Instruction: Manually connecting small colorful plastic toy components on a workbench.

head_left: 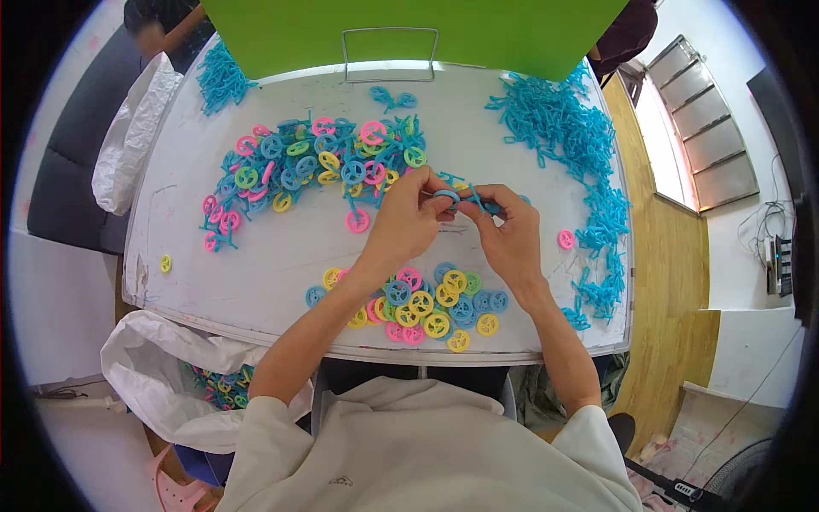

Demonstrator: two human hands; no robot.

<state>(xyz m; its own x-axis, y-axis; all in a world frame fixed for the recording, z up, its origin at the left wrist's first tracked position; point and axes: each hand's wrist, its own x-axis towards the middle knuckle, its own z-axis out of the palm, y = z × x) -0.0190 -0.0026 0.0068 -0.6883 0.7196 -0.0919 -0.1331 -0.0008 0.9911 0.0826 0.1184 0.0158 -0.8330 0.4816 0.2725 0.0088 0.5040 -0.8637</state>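
Observation:
Above the middle of the white table, my two hands meet fingertip to fingertip. My left hand (408,220) pinches a small blue spoked plastic wheel (446,195). In my right hand (510,232), thumb and fingers close on a thin teal plastic frame piece (476,200), right beside the wheel. Fingers partly hide where the two parts come together, so I cannot tell whether they are joined. Nearer to me lies a pile of loose wheels (421,302) in blue, yellow, pink and green. A heap of teal pieces fitted with coloured wheels (299,162) spreads beyond my left hand.
Loose teal frame pieces (559,119) run down the table's right side; a smaller heap (223,78) sits far left. A green panel (409,34) stands at the back. At the lower left, a white sack (145,358) holds coloured parts. Other people's arms show at the far edge.

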